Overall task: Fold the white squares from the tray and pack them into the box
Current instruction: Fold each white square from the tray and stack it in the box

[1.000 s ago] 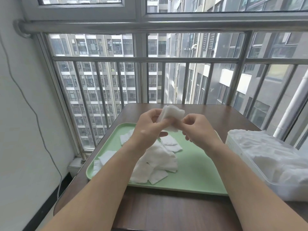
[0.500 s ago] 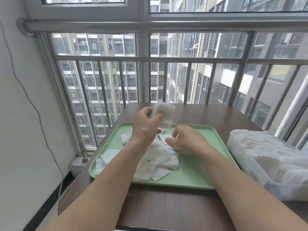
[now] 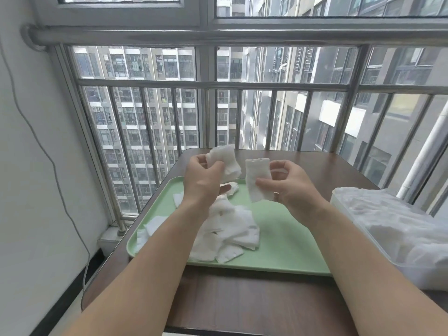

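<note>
- L hand: fingers curled round wad of folded white squares, held up over tray's far edge, same as 0.5 s ago.
- R hand: was down at pile, now raised; thumb + fingers pinch single white square, near the wad, apart from it.
- Pile of squares lies on green tray.
- Clear box w/ white squares inside sits right of tray on brown table.

Both hands hold white squares above tray
</note>
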{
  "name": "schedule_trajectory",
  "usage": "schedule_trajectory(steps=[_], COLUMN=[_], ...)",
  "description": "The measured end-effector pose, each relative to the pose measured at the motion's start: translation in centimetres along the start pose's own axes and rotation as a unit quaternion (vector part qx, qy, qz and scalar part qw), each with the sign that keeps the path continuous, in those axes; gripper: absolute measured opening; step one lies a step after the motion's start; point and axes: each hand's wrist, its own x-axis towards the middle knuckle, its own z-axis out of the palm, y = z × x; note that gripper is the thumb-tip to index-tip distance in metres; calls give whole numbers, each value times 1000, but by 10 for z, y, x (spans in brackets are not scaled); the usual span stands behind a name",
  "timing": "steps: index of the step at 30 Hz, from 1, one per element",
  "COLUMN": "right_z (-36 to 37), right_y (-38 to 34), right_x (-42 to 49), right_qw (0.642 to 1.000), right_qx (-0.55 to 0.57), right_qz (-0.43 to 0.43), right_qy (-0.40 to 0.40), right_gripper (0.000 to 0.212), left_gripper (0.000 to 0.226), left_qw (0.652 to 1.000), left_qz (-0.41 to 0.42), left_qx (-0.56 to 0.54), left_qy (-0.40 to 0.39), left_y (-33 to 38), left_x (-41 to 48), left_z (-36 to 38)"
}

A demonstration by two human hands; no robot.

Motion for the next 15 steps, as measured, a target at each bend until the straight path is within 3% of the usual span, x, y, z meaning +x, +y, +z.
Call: schedule_trajectory(steps=[3, 6, 9, 15], right_z=[2, 5, 7, 9], right_y=[-7, -10, -8, -8], right_x=[-4, -5, -6, -7], right_qw=[994, 987, 991, 997], right_qx=[96, 136, 113, 72], right_qz=[-7, -9, 0, 6], right_qy=[-51, -86, -76, -39], right_gripper=[58, 63, 67, 58], left_gripper=[29, 31, 23, 22], left_qw=[999, 994, 984, 980], left_qz=[-20, -41, -38, -68], left_qx=[3, -7, -23, -36], left_qy=[-26, -102, -172, -182], left_y=[-3, -5, -5, -3], left_x=[0, -4, -9, -9], left_z=[0, 1, 5, 8])
